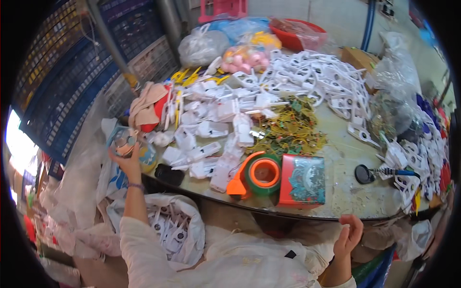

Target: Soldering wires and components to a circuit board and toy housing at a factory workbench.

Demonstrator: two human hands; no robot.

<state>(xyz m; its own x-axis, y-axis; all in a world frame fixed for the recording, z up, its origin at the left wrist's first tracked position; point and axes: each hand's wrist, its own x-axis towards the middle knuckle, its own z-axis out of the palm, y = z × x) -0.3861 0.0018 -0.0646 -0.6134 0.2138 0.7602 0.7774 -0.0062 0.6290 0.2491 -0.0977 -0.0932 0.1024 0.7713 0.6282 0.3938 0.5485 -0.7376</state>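
Note:
At the table's left end, my left hand is closed around a small, roundish, cup-like container with a shiny rim; its contents are unclear. A yellow-and-blue round container stands beside it. My right hand hangs off the table's front edge, fingers half bent and apart, with nothing in it. Nearest to it on the table is a red box with a grey-green patterned top. An orange-and-green tape roll with an orange handle lies left of that box.
White plastic parts cover much of the table, with a heap of yellow-green wired pieces. A soldering iron lies at right beside a black round lid. Below the left edge sits a white sack of parts. Blue crates stand left.

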